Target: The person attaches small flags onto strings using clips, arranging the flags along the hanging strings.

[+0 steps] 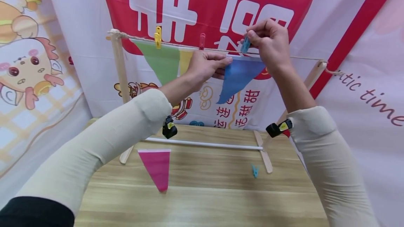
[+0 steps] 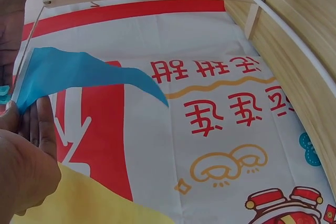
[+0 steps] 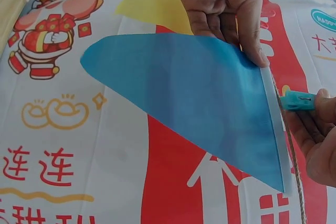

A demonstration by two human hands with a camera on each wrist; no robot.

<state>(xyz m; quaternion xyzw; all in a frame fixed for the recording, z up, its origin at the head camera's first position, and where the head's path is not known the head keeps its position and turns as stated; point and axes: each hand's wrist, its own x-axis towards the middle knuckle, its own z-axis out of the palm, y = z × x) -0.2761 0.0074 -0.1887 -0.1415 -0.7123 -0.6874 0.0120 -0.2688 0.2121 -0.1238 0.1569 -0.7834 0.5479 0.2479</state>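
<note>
A blue triangular pennant (image 1: 240, 74) hangs at the rope (image 3: 294, 166), its white top edge lying along it. My left hand (image 1: 206, 64) pinches the pennant's top corner between thumb and fingers. In the right wrist view the left hand (image 3: 223, 9) shows at that corner. My right hand (image 1: 269, 43) pinches a blue clothespin (image 3: 298, 101) whose tip is at the rope, above the pennant's edge. To the left, a green pennant (image 1: 162, 60) hangs under a yellow clothespin (image 1: 157, 38). Beside it is a yellow pennant (image 1: 184, 60), partly hidden by my left hand, under a red clothespin (image 1: 202, 41).
The rope runs between two wooden posts, left (image 1: 120, 67) and right (image 1: 310, 76). A white rod (image 1: 205, 144) joins their feet. On the wooden table (image 1: 208, 199) lie a pink pennant (image 1: 157, 169) and another blue clothespin (image 1: 255, 171). A printed cloth (image 1: 85, 45) hangs behind.
</note>
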